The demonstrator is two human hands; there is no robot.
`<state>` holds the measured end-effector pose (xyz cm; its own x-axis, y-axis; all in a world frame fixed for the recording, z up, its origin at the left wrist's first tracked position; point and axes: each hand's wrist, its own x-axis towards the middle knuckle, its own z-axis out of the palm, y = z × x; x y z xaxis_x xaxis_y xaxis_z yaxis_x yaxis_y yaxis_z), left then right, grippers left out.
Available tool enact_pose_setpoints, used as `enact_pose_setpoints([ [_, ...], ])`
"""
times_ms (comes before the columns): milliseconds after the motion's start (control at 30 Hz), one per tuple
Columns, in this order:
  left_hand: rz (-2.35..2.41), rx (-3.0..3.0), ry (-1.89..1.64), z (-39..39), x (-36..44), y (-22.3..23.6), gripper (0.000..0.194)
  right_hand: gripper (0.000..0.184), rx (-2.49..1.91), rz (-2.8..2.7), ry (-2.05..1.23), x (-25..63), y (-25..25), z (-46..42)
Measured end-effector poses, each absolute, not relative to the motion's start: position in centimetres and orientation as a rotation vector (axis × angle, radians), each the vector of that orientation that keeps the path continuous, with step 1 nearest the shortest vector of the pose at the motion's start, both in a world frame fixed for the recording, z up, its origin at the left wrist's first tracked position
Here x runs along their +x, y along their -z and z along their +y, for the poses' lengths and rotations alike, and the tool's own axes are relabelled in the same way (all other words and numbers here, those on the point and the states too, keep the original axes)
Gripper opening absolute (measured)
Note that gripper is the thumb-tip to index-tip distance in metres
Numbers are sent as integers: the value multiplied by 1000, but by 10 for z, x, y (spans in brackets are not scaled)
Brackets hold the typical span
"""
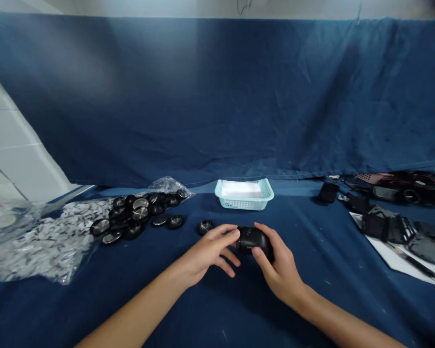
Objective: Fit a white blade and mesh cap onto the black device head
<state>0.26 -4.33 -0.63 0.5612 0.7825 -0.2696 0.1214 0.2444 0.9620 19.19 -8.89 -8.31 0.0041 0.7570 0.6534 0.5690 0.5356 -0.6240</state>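
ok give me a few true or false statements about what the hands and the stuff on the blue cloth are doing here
1. Both hands hold a small black rounded plastic part. True: the left hand touches its end, and the right hand grips it.
2. The pale green plastic mesh basket sits nearest the person. False: it lies beyond the hands.
3. Round black and silver caps spill from a clear plastic bag on the left. True.
4. One round cap rests on the right hand. False: it lies on the blue cloth, near the left hand.
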Motion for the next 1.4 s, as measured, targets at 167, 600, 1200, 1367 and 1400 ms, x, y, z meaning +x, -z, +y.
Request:
enact_pose_setpoints([
  [167,753,1145,-484,-37,5,20,48,51,-1074,-1805,-92,193,82,-91],
  [600,820,1576,-708,-33,-4,5,71,52,-1162,-1095,-931,187,67,-83],
  [1200,886,1446,-614,-32,5,13,66,44,-1186,-1367,-681,190,77,-84],
  [1367,786,1670,-720,-30,-1,5,99,51,-1177,-1137,-913,191,72,-79],
  [1400,855,1632,-701,-30,1,6,85,50,-1177,-1158,-902,191,73,-79],
])
